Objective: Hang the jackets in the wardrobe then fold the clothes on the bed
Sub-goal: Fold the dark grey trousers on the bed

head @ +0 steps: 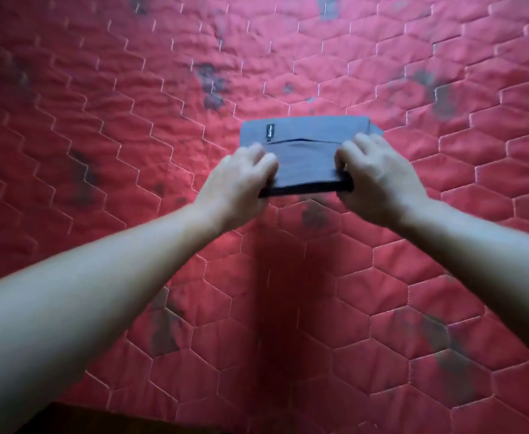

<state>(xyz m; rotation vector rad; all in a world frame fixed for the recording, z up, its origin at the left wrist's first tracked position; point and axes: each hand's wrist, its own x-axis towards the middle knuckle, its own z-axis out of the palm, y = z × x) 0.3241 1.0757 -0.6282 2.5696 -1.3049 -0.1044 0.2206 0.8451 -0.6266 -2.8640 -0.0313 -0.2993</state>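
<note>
A dark blue garment (304,158), folded into a small thick rectangle with a little black label near its far left corner, is held over the red quilted bed (100,136). My left hand (239,183) grips its left side, fingers curled over the top. My right hand (379,180) grips its right side the same way, thumb under the near edge. The near edge sits slightly lifted off the quilt; the far edge looks down on it.
The bed cover is red with a stitched hexagon pattern and dark grey blotches, and fills nearly the whole view. A dark strip, the bed's near edge (116,422), shows at the bottom left.
</note>
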